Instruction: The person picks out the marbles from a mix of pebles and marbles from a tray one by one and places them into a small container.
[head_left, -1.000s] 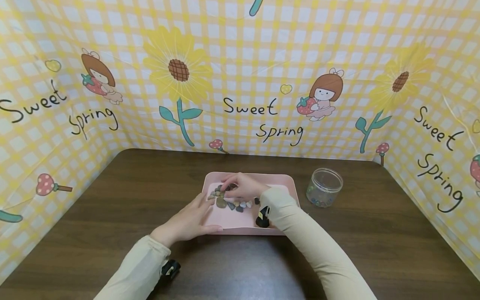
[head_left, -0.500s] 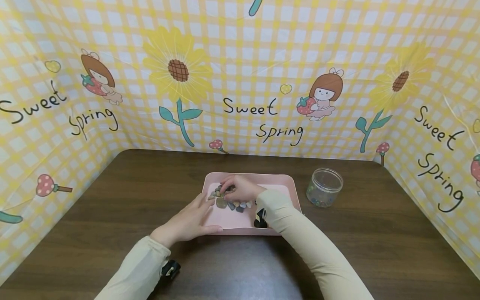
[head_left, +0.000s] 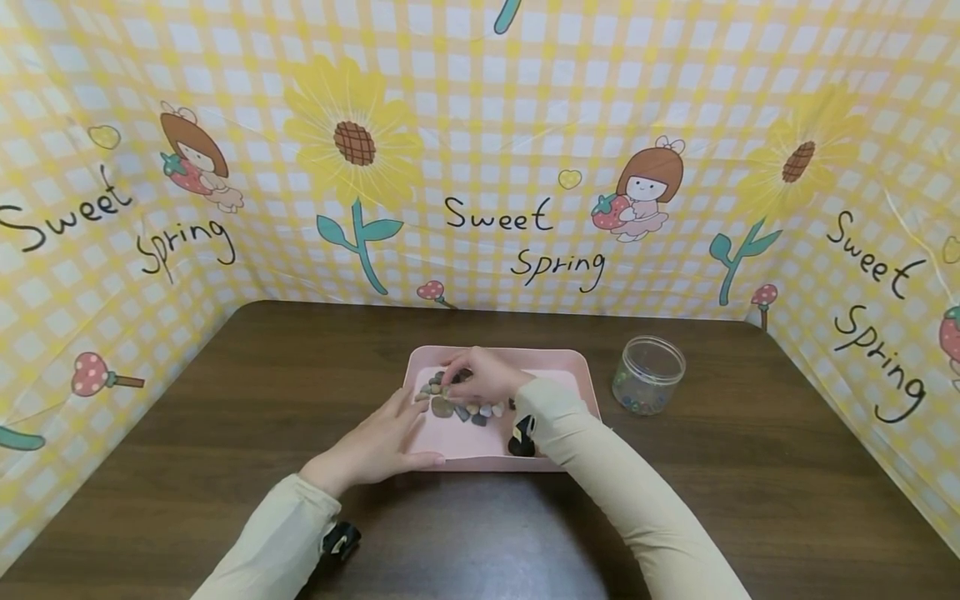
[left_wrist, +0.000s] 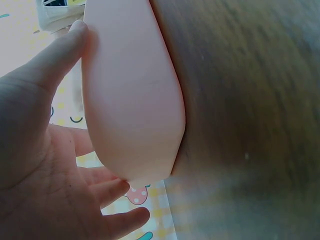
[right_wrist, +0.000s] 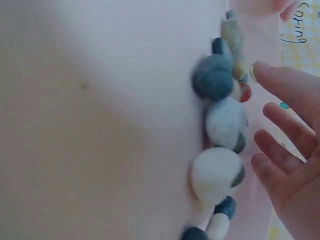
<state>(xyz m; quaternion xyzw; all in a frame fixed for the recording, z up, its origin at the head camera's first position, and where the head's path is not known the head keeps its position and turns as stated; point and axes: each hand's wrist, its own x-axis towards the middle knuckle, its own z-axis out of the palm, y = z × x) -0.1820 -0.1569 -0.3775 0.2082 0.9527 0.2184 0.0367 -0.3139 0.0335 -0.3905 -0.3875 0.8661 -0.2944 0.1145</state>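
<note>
A pink tray (head_left: 480, 463) lies on the table with several pebbles (head_left: 442, 407) grouped in its left and middle part. My left hand (head_left: 375, 443) rests on the tray's front left corner, thumb at the front rim, other fingers fairly straight over the left wall. My right hand (head_left: 487, 377) is over the pebbles, thumb and forefinger brought together. In the right wrist view a tiny round, green-edged glass marble (right_wrist: 252, 71) shows at its fingertip. A red bead-like piece (right_wrist: 245, 92) sits among the pebbles. The right hand hides part of the group.
A clear jar (head_left: 649, 377) without a lid, with several blue and green marbles at its bottom, stands right of the tray. Dark wood table (head_left: 262, 375) surrounds both. A yellow checked cloth (head_left: 480, 125) rises behind and at the sides.
My right hand has shifted slightly among the pebbles, its thumb and forefinger drawing closer together. The left hand, tray and jar stay in place.
</note>
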